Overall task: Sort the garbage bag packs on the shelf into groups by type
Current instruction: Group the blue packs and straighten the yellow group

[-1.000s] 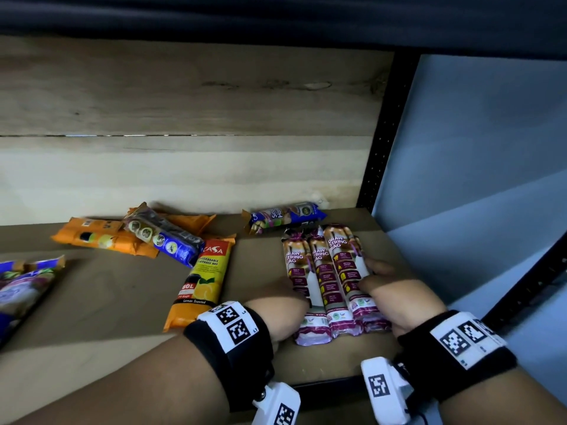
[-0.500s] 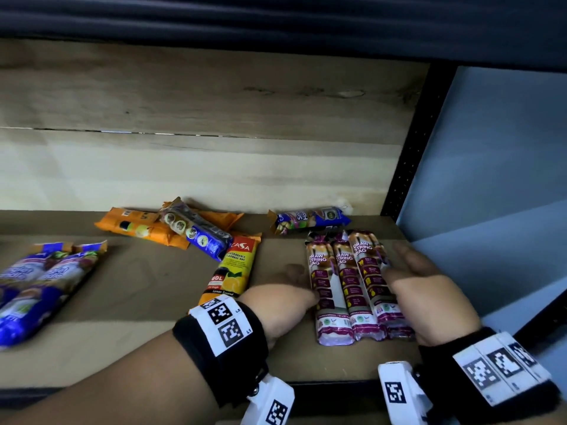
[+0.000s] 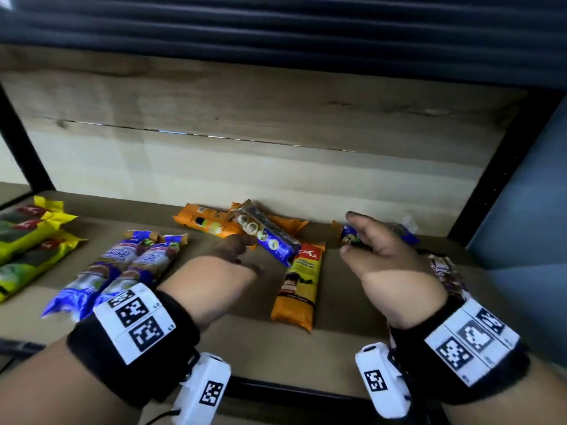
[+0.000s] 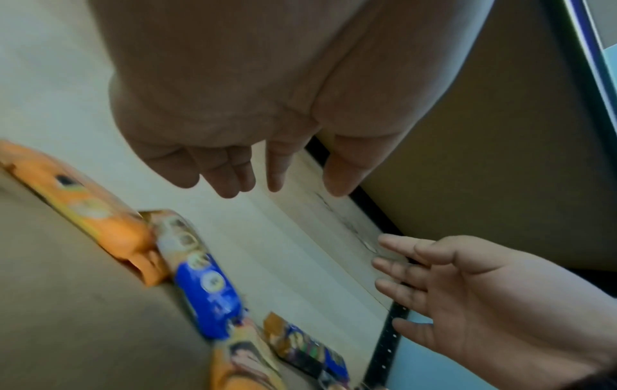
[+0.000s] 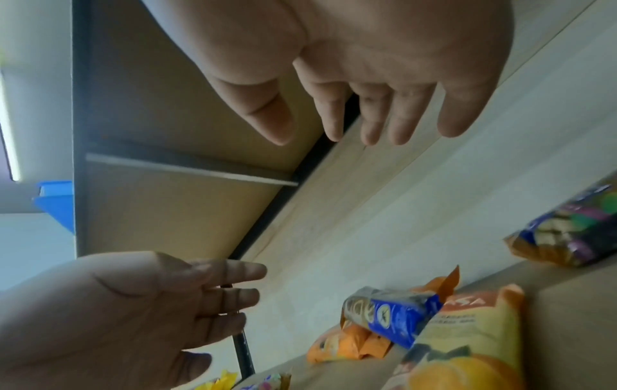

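Note:
Garbage bag packs lie on the brown shelf [image 3: 337, 342]. My left hand [image 3: 236, 251] hovers with relaxed fingers and holds nothing, close to a blue-grey pack [image 3: 270, 237] that lies across orange packs [image 3: 205, 220] at the back. An orange CASA pack [image 3: 299, 286] lies between my hands. My right hand [image 3: 356, 237] is raised with loosely spread fingers and is also empty, in front of a blue pack [image 3: 409, 233] by the back wall. The maroon drawstring packs [image 3: 445, 271] lie to the right, partly hidden by my right wrist. The wrist views show both palms empty: left hand [image 4: 240, 174], right hand [image 5: 350, 118].
Two blue-purple packs [image 3: 122, 271] lie side by side at left centre. Yellow-green packs [image 3: 27, 240] sit at the far left. A wooden back wall [image 3: 276, 167] and black uprights [image 3: 491, 167] bound the shelf. A dark shelf edge hangs overhead.
Both hands have left the three maroon packs, lifted, and moved left and towards the back. The head view has swung left, bringing the blue-purple and yellow-green packs into sight.

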